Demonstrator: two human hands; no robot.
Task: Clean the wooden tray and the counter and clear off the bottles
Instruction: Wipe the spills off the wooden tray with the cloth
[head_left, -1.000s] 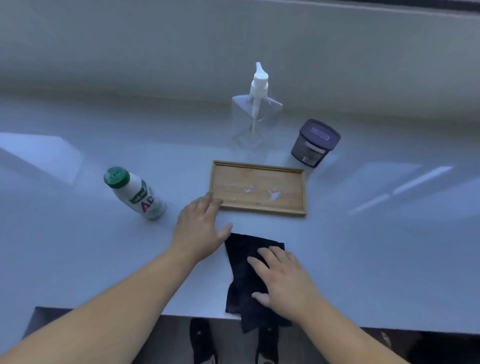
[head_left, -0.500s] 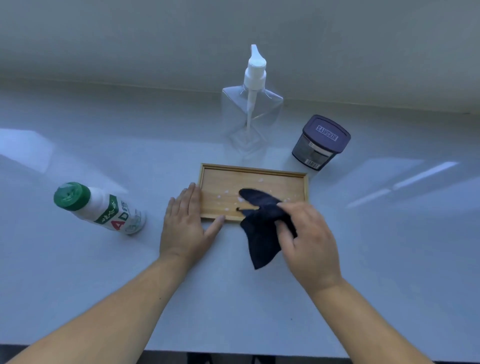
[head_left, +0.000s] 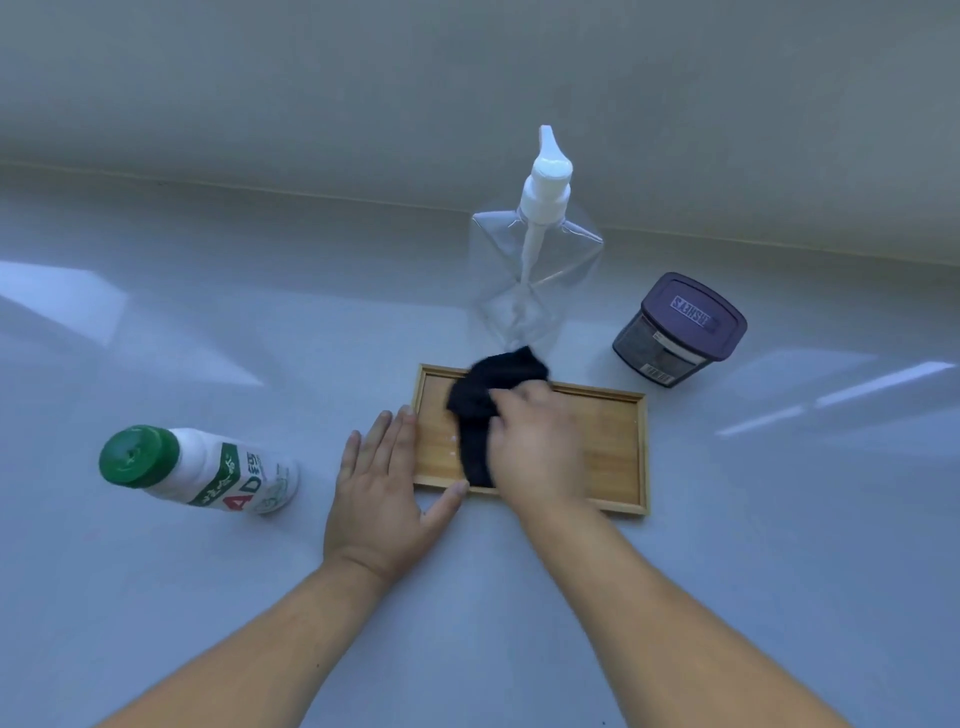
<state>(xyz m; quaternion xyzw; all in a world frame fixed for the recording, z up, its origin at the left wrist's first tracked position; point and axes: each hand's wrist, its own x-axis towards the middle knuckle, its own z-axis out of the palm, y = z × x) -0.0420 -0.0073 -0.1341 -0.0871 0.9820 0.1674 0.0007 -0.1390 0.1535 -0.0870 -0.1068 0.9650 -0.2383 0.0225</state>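
Since half a second ago the right hand (head_left: 535, 447) has carried the dark cloth (head_left: 485, 410) further onto the wooden tray (head_left: 613, 441): the cloth, then hanging off the tray's near edge, now lies bunched across its left half, with one end reaching the far rim. A second ago it lay flat on the counter (head_left: 779, 571) at the near edge. The left hand (head_left: 387, 488) has stayed at the tray's left end; it lies flat and spread on the counter, fingers against the left rim and thumb along the near rim, holding nothing. The right hand presses down on the cloth with fingers bent over it.

The right hand is motion-blurred, so its fingers are hard to tell apart, and hand and cloth hide the middle of the tray. A few pale specks show on the wood just left of the cloth.

The clear pump bottle (head_left: 530, 270) stands just behind the tray; it looks empty, though I cannot be sure. To the right, near the tray's far right corner, stands a dark jar with a purple lid (head_left: 680, 330), shut, its contents unclear. Left of the tray, apart from the left hand, a white bottle with a green cap (head_left: 208, 470) stands capped; its contents are hidden.
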